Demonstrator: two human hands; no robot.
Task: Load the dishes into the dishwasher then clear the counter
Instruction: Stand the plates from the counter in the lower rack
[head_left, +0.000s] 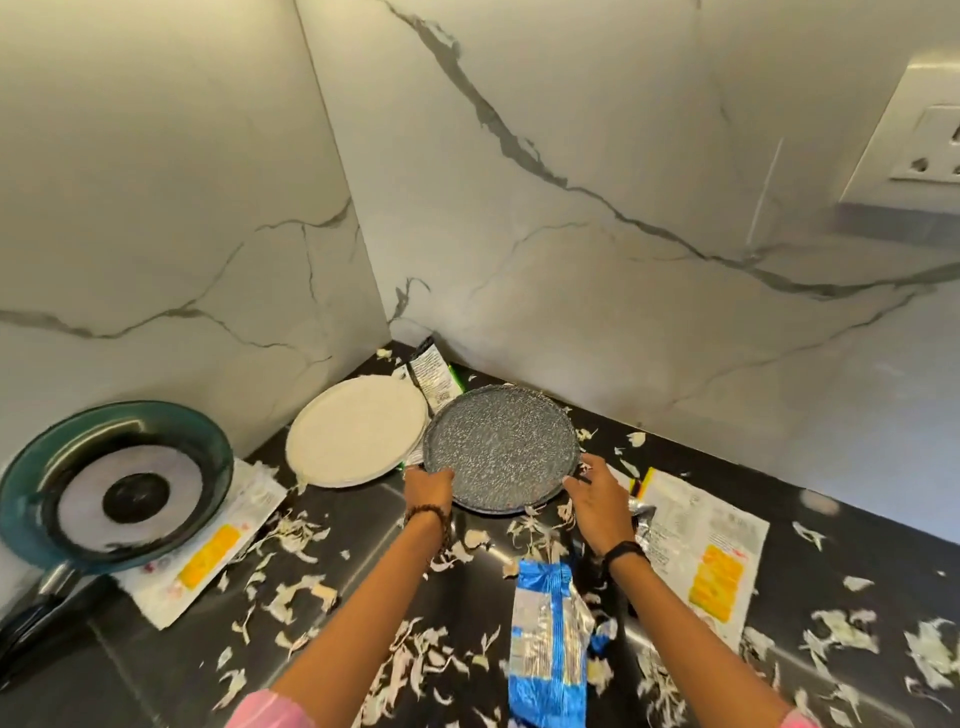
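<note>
- The dark speckled plate (501, 447) sits near the inner corner of the black counter (171, 670), tilted, its near edge lifted between both hands.
- The left hand (429, 488) grips the plate's near-left rim, fingers curled under the edge and thumb on top; a beaded bracelet (434, 519) circles that wrist.
- The right hand (597, 501) holds the near-right rim, fingers spread along the edge and curled onto it; a black band (621, 552) sits on that wrist.
- A cream plate (356, 431) lies flat just left of the speckled plate, the speckled plate's left edge overlapping it slightly.
- A teal frying pan (111, 483) rests upside down at the far left, its handle pointing toward the camera, partly on a white and yellow wrapper (208, 556).
- A black-and-white printed packet (431, 376) lies in the corner behind the two plates.
- A blue and silver torn packet (548, 639) lies on the counter between the forearms, nearer the right one.
- Another white and yellow wrapper (711, 551) lies flat to the right of the right hand.
- Pale vegetable peels (301, 530) are scattered all over the counter.
- Marble-patterned wall panels (597, 260) meet behind the corner, with a wall socket (930, 145) at the upper right.
</note>
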